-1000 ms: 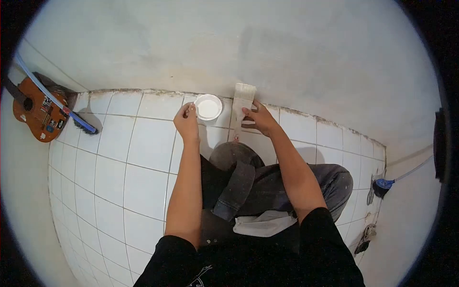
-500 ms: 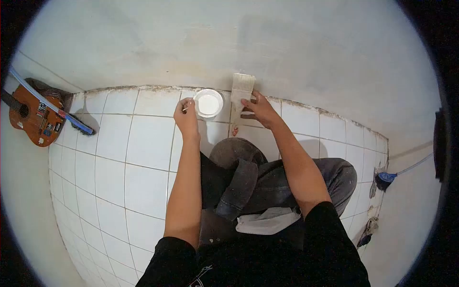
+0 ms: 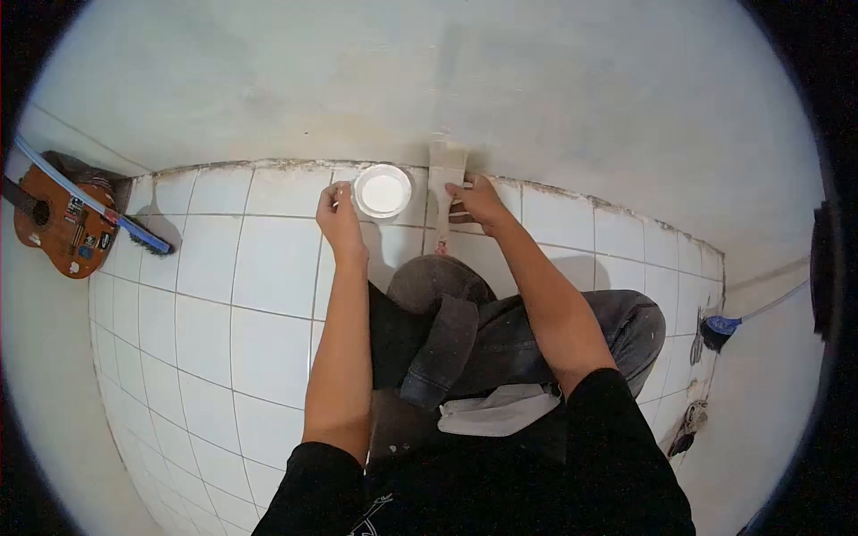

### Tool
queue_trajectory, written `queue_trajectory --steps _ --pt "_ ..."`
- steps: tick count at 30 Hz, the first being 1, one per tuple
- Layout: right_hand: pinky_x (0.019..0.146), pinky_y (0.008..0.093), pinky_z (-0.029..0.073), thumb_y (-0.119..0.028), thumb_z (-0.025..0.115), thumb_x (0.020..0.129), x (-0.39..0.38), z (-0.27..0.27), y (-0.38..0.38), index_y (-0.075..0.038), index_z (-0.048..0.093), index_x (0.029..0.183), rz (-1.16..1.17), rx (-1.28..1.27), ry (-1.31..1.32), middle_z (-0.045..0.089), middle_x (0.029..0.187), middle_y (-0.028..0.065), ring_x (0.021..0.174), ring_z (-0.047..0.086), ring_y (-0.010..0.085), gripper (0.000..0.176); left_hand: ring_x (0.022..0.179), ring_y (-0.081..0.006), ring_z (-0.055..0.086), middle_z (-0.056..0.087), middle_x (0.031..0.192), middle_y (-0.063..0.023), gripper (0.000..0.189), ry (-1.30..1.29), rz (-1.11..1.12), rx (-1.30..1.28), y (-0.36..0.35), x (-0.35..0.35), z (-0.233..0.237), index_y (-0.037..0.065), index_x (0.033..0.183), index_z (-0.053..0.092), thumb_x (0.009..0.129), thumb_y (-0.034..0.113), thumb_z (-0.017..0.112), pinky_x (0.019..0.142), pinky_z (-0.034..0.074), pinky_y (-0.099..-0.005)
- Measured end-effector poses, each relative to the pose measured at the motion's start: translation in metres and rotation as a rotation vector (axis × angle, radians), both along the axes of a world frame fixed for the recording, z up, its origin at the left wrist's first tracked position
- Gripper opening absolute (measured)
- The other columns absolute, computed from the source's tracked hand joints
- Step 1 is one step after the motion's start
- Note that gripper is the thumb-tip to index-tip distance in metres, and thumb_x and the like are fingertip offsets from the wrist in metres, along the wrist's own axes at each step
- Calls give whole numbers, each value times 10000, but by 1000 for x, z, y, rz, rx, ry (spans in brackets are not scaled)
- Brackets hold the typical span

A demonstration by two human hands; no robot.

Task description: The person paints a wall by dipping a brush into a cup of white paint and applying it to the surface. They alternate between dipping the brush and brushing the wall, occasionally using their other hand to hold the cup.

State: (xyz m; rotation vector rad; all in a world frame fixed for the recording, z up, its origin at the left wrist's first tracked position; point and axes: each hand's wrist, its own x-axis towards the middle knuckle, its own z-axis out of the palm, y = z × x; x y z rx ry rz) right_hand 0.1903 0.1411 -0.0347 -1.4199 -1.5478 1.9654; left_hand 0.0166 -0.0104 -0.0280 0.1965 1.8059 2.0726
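Note:
In my right hand [image 3: 483,204] is a wide flat paintbrush [image 3: 446,175], its pale bristles pointing at the wall and its handle toward my knee. Thumb and fingers close on it from the right side. A round white tub [image 3: 382,190] with white stuff inside, which looks like paint, stands out just left of the brush, near the foot of the wall. Close to the tub's left rim is my left hand [image 3: 340,217], its fingers curled in a pinch. What they hold, if anything, I cannot make out.
A pale wall [image 3: 313,89] rises from the white tiled floor [image 3: 277,344]. At the left are a guitar [image 3: 63,219] and a blue-handled brush [image 3: 147,234]; at the right, a blue broom [image 3: 718,332]. A grey face mask [image 3: 499,412] lies on my lap.
The brush sits slightly lower in view, with its bristles near the base of the wall. My left hand has turned a little, and the thin pale bit seen at its fingers no longer shows.

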Motion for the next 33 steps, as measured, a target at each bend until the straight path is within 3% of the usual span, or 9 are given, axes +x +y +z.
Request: queue_trajectory --steps 5,8,15,17,20,24,26,30,33 --pt "725 416 543 -289 671 848 4 -41 15 86 476 1183 38 139 -139 596 1072 214 906 643 317 538 639 -49 411 478 712 53 147 -3 13 -21 1 -2 -5 71 912 625 889 216 611 567 328 -214" --pt "673 393 573 -226 643 890 2 -85 31 33 497 1186 42 237 -204 628 948 156 781 658 241 419 636 -47 407 476 710 48 141 25 -15 6 -1 -4 -9 74 908 622 890 214 608 565 327 -213" --pt "607 373 566 -207 659 875 11 -26 16 77 538 1106 23 93 -115 624 909 144 721 655 229 385 611 -43 386 456 701 50 133 62 -11 -24 -2 -6 -10 70 896 617 896 201 592 538 314 -209" --pt "609 381 570 -203 672 868 12 -34 22 88 535 1089 91 50 -183 623 925 149 720 658 231 391 861 -142 514 600 906 -52 172 -13 -18 -24 -2 -4 -8 1 944 629 880 155 588 799 410 -281" --pt "626 385 578 -203 678 864 19 22 -4 91 531 1086 30 -195 -145 618 972 166 761 663 243 396 862 -142 514 597 917 -55 182 -4 -38 -21 -3 -3 -6 -1 967 629 883 155 585 797 413 -282" --pt "601 400 595 -175 690 843 24 23 -9 84 541 1085 2 -212 -23 644 933 178 723 672 261 384 855 -142 515 593 925 -52 189 -12 -52 -17 -2 -4 -8 -1 985 628 886 152 579 785 417 -284" --pt "612 413 598 -200 690 849 25 25 -11 84 462 1189 -30 -146 107 636 966 197 736 677 263 499 622 -43 408 477 714 48 140 38 -17 -26 0 -4 -9 66 923 621 898 199 586 538 327 -203" --pt "619 399 597 -214 691 849 23 51 -16 83 361 1283 5 -48 126 626 1000 208 746 678 254 621 632 -42 419 488 722 50 146 33 -19 -3 -3 -2 -6 69 929 621 900 208 587 540 334 -201" --pt "628 369 599 -207 686 851 20 56 -20 94 346 1302 86 42 156 621 1016 209 757 678 253 639 717 -87 432 532 834 -6 170 -37 -42 12 -5 0 1 5 951 618 899 162 579 651 373 -240"
